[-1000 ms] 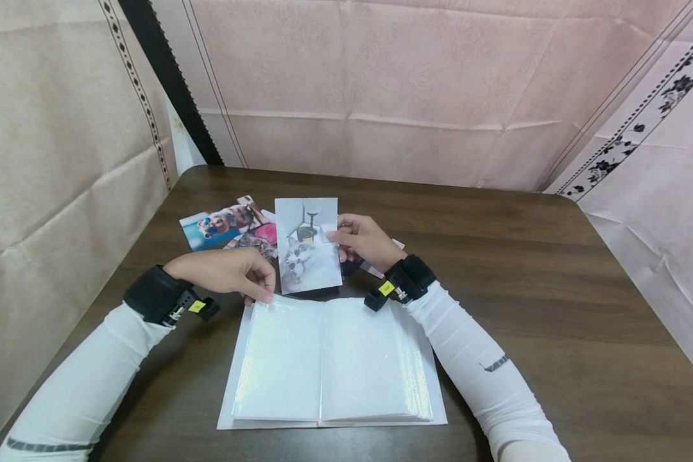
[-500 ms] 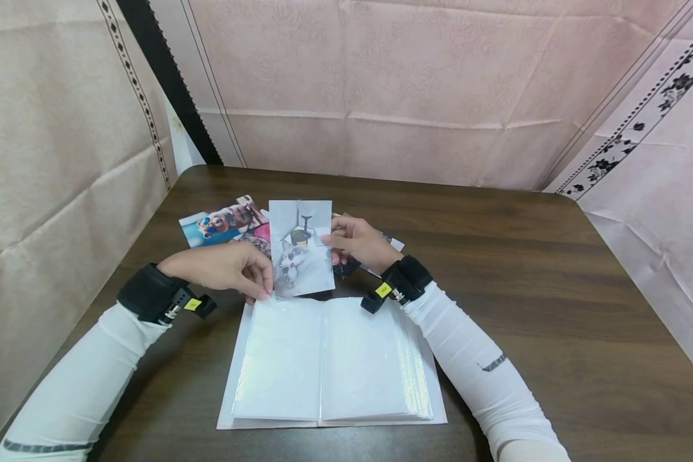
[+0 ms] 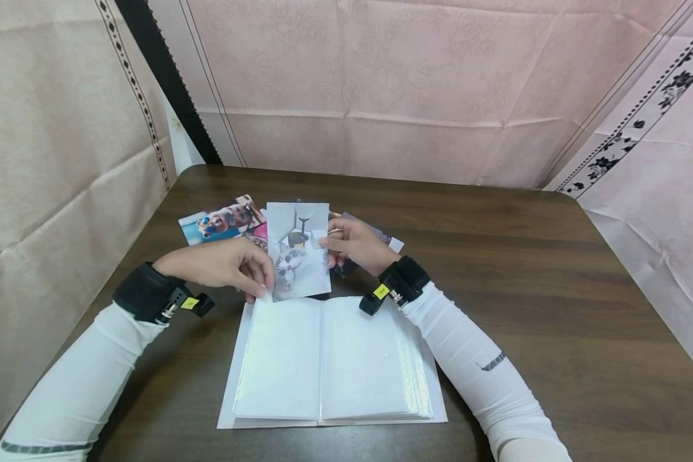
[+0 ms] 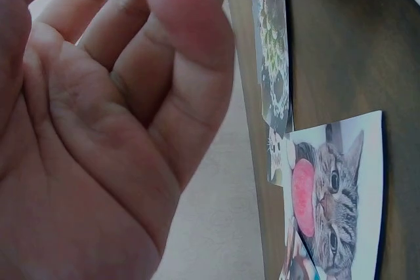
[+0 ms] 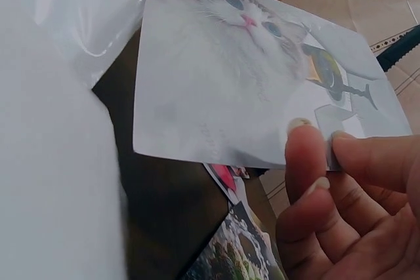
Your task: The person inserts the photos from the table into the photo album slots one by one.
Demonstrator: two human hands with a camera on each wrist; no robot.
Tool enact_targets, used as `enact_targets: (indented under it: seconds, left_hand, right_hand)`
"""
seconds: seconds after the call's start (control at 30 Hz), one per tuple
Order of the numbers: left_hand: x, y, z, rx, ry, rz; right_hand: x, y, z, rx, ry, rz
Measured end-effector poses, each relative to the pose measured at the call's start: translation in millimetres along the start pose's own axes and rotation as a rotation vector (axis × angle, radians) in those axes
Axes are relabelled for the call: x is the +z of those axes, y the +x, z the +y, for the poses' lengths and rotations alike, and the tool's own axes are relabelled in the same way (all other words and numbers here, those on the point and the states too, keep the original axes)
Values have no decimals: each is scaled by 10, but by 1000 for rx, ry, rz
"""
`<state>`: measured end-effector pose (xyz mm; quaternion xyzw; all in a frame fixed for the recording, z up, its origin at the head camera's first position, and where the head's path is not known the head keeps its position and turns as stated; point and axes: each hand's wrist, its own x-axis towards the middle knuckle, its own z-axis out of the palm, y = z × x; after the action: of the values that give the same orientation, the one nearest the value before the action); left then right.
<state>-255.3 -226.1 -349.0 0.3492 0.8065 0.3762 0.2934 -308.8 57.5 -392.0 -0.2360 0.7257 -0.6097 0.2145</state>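
My right hand (image 3: 360, 245) pinches the right edge of a photo print (image 3: 298, 247) between thumb and fingers. In the right wrist view the print (image 5: 223, 90) shows a white cat and a stemmed glass. An open white photo album (image 3: 369, 359) with clear pocket pages lies in front of me. At the top left corner of its left page, my left hand (image 3: 228, 264) pinches the clear pocket's edge. The print stands above that page, its lower edge overlapping the page top in the head view. The left fingertips are hidden in the left wrist view.
Behind the hands several loose photos lie on the brown wooden table (image 3: 525, 289). One photo (image 3: 225, 221) at the left has a blue part, and a cat photo (image 4: 335, 208) shows in the left wrist view. Patterned cloth (image 3: 416, 83) hangs behind the table.
My right hand has brought the cat print slightly left and down, so its lower edge now meets the top of the left page. The left hand keeps nearly the same place at the page corner.
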Motion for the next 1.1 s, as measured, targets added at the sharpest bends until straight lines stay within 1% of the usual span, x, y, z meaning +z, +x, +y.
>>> enact_targets:
  seconds: [0.1,0.4,0.6,0.7,0.9,1.0,1.1]
  left_hand:
    - [-3,-10,22,9,-2,-8]
    - [-7,-14,64,-13,11,-12]
    - [-3,-5,61,-27,38,-3]
    - [0,-1,54,-18,51,1]
    - [2,-5,36,1,62,5]
    - [5,-7,28,-3,58,1]
    - [5,-7,26,-8,59,-1]
  right_hand:
    - [21,-15,-14,-4,-6,-11]
    - [56,-26,-3,-4,9,-72]
    - [73,-59,-22,4,-22,-91]
    - [63,-65,-19,23,-27,-115]
    - [23,-75,-13,94,-40,-186]
    - [9,-82,-17,113,-66,-182]
    - [8,-84,-23,98,-60,-128]
